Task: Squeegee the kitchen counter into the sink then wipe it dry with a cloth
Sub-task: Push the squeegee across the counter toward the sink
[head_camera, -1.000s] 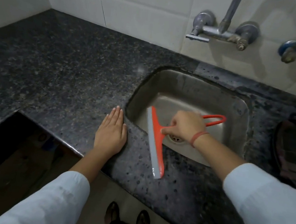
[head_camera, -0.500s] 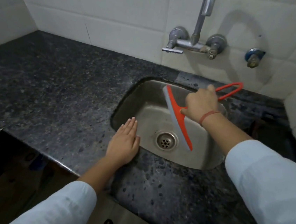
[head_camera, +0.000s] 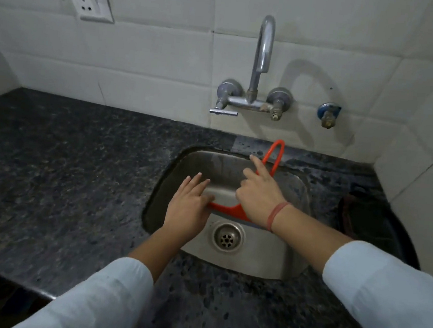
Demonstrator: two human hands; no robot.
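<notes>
Head: right hand (head_camera: pixel 258 197) grasps squeegee (head_camera: pixel 229 210), handle pointing wallward; left hand (head_camera: pixel 186 208) relaxed, touching it.

Head camera looks down, close over the sink (head_camera: pixel 253 264) (wall (head_camera: pixel 155 50) ahead)

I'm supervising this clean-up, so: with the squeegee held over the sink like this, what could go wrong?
1. The right hand grips the squeegee with one finger straight, and the left hand only touches its blade end; it might slip into the sink.
2. Droplets show on the counter strip behind the sink; they may get missed.
</notes>
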